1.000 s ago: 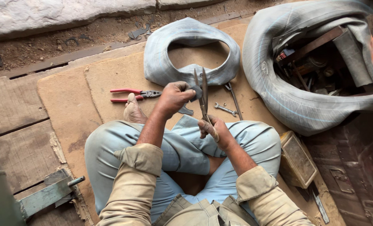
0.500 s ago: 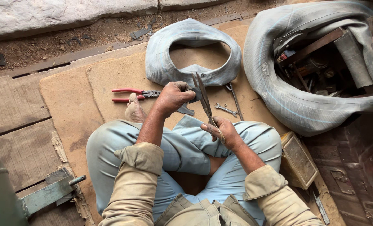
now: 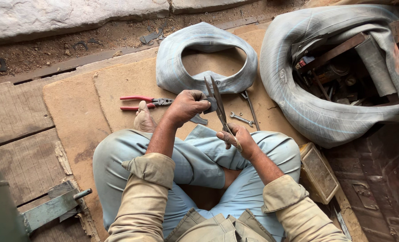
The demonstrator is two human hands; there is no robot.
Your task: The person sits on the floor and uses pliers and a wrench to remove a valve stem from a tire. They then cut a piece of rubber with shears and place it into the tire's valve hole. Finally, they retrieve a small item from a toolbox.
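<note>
I sit cross-legged on a cardboard sheet (image 3: 78, 116). My right hand (image 3: 236, 138) grips the handles of long metal scissors (image 3: 216, 101), blades slightly apart and pointing away from me. My left hand (image 3: 187, 105) pinches a small grey rubber piece (image 3: 210, 104) against the blades. A small grey inner tube (image 3: 206, 58) lies just beyond the hands.
Red-handled pliers (image 3: 143, 102) lie left of my bare foot (image 3: 143, 118). A small wrench (image 3: 242, 119) and a rod lie by the scissors. A big inner tube (image 3: 316, 112) rings a pile of tools at right. A metal box (image 3: 318, 172) sits by my right knee.
The scissors have tilted from upright to leaning left, and my left hand has closed in on the blades with the rubber piece.
</note>
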